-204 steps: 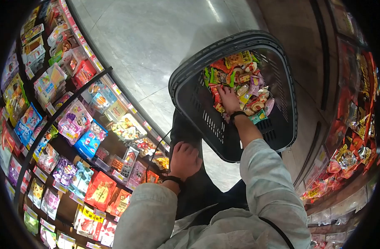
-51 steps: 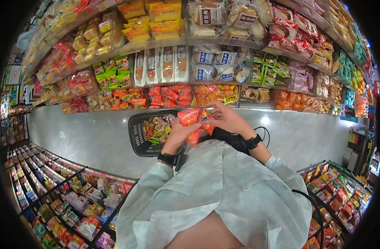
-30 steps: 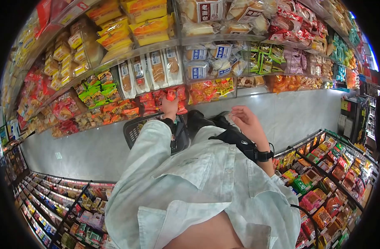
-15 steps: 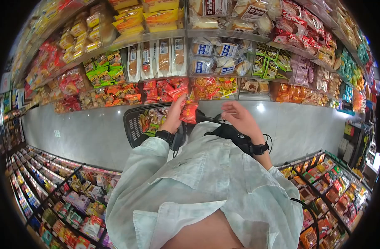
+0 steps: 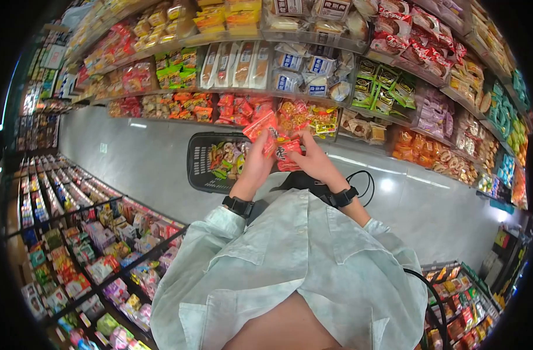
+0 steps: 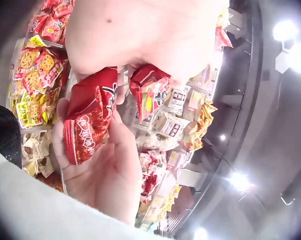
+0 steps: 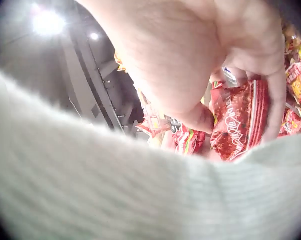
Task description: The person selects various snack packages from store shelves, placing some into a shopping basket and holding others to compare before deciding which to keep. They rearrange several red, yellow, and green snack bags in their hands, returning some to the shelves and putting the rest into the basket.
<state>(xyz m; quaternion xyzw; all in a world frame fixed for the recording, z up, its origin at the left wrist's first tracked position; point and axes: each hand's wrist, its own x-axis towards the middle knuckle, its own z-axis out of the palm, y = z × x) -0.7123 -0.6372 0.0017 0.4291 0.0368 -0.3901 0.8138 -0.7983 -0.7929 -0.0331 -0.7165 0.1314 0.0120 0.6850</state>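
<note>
Grip closed beside the slotted black plastic basket (image 5: 211,186), my left hand (image 5: 256,166) and right hand (image 5: 320,164) each hold a glossy red plastic packet (image 5: 259,125) (image 5: 287,156). Handling both seems the current step; the next move calls for light pinching.

The left hand (image 5: 258,166) and right hand (image 5: 317,162) grip, close together.

The red packets (image 5: 288,155) look like thin, glossy plastic film, crinkled over their faces and ribbed at the sealed ends, while the basket (image 5: 200,165) is dark, matt plastic with slotted walls. Soft, matt cloth with creases makes up the pale shirt (image 5: 272,233); the grey floor (image 5: 144,154) is smooth and glossy, and the shelf bins (image 5: 313,98) look like clear, shiny plastic.
</note>
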